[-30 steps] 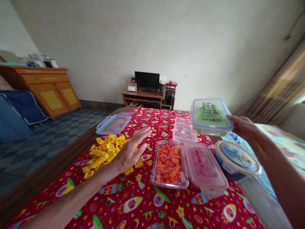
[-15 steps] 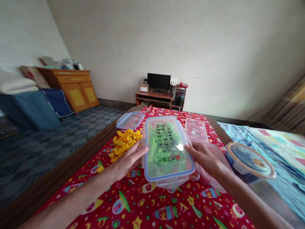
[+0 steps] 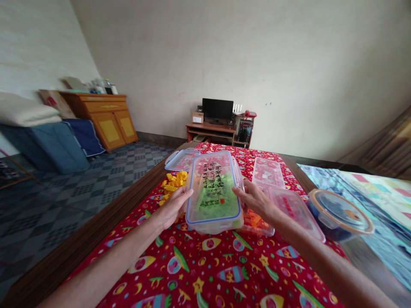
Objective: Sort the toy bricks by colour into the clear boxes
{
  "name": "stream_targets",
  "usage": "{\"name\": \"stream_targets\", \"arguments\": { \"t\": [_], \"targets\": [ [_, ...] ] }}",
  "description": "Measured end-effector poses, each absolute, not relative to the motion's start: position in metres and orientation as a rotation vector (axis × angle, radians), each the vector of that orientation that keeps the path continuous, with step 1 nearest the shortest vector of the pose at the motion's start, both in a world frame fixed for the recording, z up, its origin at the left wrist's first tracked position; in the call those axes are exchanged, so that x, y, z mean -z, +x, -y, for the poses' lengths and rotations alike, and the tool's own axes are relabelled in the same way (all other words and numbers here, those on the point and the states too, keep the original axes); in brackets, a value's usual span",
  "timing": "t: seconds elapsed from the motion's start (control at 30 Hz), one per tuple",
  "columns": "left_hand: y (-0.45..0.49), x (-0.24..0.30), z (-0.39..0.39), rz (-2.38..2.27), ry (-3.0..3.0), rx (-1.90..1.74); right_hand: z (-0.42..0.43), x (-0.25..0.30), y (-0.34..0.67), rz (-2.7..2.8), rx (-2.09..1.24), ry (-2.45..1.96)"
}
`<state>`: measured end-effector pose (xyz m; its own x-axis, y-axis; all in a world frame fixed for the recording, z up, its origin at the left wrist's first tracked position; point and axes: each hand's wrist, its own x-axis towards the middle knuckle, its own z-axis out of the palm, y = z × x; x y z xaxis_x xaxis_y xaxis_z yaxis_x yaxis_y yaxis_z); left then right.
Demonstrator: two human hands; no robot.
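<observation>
A clear plastic food container (image 3: 213,192) with a blue-rimmed lid and dark writing is between my hands, tilted a little. Green pieces show through it. My left hand (image 3: 176,207) grips its left side, thumb on the lid's edge. On the opposite side my right hand (image 3: 257,199) holds it with the thumb over the rim. Yellow plastic pieces (image 3: 173,184) lie in a pile beyond my left hand. Beneath my right hand, partly hidden, is a clear box of orange pieces (image 3: 255,222).
A blue-rimmed lid (image 3: 181,160) lies at the table's far left. To the right are a clear lid (image 3: 268,171), a pinkish translucent container (image 3: 297,211) and a round lidded bowl (image 3: 342,214). A red patterned cloth (image 3: 205,269) covers the table.
The held container has moved left and tilted, uncovering the box of orange pieces. Both hands have shifted with it. The view has turned slightly left.
</observation>
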<state>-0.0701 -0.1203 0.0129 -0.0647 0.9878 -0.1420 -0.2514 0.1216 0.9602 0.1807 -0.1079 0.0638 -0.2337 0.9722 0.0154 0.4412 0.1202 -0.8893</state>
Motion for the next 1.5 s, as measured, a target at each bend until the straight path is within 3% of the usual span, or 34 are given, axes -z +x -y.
{"name": "stream_targets", "arguments": {
  "t": [0.2, 0.43, 0.67, 1.0, 1.23, 1.5],
  "targets": [
    [-0.075, -0.015, 0.117, -1.05, 0.776, -1.204, 0.097, -0.055, 0.184, 1.708, -1.28, -1.256],
    [-0.083, -0.012, 0.118, -0.988, 0.607, -1.201, 0.076, -0.042, 0.179, 2.106, -0.629, -1.373],
    [-0.085, -0.026, 0.116, -0.994, 0.654, -1.296, 0.052, -0.056, 0.172, 2.028, -0.804, -1.492],
    [-0.124, -0.084, 0.114, -1.091, 0.782, -1.465, 0.032, -0.094, 0.174, 2.178, -0.422, -1.48],
    [-0.157, -0.105, 0.122, -1.251, 1.028, -1.434, 0.018, -0.113, 0.139, 2.502, 0.061, -1.497],
    [-0.165, -0.122, 0.107, -1.597, 1.289, -1.214, 0.023, -0.119, 0.095, 2.8, 0.333, -1.439]
  ]
}}
